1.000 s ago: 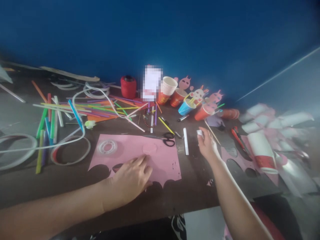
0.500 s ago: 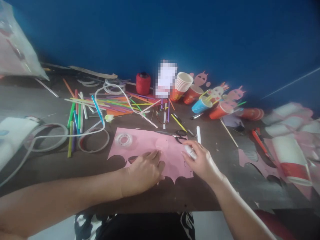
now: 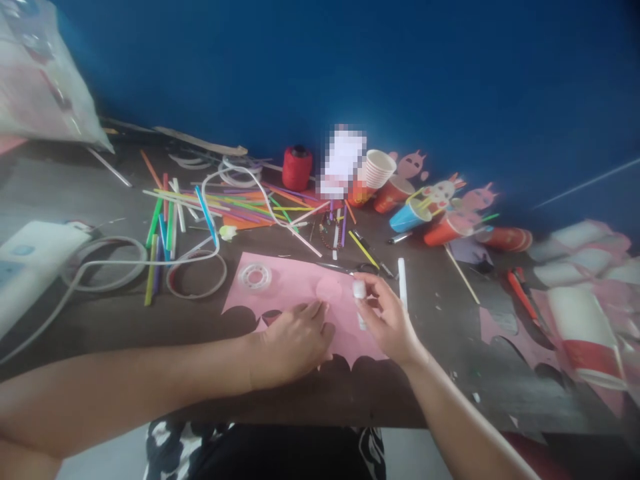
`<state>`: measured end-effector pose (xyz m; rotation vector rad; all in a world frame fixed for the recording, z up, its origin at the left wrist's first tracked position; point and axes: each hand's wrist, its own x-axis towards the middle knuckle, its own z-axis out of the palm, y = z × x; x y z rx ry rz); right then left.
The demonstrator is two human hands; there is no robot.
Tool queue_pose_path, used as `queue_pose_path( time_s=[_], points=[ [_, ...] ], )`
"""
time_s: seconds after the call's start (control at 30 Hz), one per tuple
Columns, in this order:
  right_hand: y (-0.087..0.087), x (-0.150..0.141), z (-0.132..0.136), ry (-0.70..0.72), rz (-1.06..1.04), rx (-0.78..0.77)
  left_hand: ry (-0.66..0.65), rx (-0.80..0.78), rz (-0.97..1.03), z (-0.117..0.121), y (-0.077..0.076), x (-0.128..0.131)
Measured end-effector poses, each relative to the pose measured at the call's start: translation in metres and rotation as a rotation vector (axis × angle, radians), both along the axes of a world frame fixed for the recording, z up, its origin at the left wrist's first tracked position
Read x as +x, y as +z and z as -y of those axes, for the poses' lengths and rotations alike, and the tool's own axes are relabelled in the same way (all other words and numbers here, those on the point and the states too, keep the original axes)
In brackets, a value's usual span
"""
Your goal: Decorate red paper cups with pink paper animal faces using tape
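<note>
A pink paper sheet (image 3: 280,277) with scalloped cutouts along its near edge lies in front of me. On it rests a small pink paper circle (image 3: 329,289). My left hand (image 3: 295,340) lies over the sheet, its bent fingertips holding down the circle's near edge. Raised just right of the circle, my right hand (image 3: 387,313) is closed around a short white tube (image 3: 359,289) that looks like a glue stick; my fingers cover its middle. A clear tape roll (image 3: 255,276) sits on the sheet's left part. Scissors (image 3: 335,267), partly hidden by my right hand, lie along the far edge.
Straws (image 3: 240,207) and tape rings (image 3: 197,275) spread to the left, with a white cable (image 3: 150,263) across them. Behind stand a red thread spool (image 3: 297,168), a pixelated bright rectangle, and paper cups (image 3: 410,217) with paper figures. A cutter (image 3: 523,293) and pink scraps lie right.
My right hand has moved left toward the circle and turned the white tube, so its end now faces left. My left hand stays on the sheet. The view has shifted slightly.
</note>
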<state>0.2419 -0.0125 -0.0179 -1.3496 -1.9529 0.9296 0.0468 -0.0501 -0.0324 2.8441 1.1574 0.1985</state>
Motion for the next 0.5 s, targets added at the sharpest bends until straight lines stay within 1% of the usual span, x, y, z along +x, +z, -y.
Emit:
queue_pose_path(
  time_s=[0.1,0.17,0.23,0.33,0.5],
  points=[
    [-0.001,-0.009,-0.007,-0.076,-0.01,0.086,-0.004,0.022,-0.013,0.001,-0.002,0.0],
    [0.0,-0.017,-0.011,-0.103,-0.025,0.123,0.004,0.029,-0.017,0.001,-0.002,0.001],
    [0.001,-0.027,-0.014,-0.082,-0.041,0.132,0.012,0.02,-0.014,0.002,-0.001,0.001],
    [0.002,-0.039,-0.017,-0.042,0.007,0.163,0.016,-0.008,-0.012,0.002,0.0,0.001],
    [-0.001,-0.047,-0.021,0.016,0.075,0.213,0.004,-0.02,0.015,0.002,0.0,0.0]
  ],
)
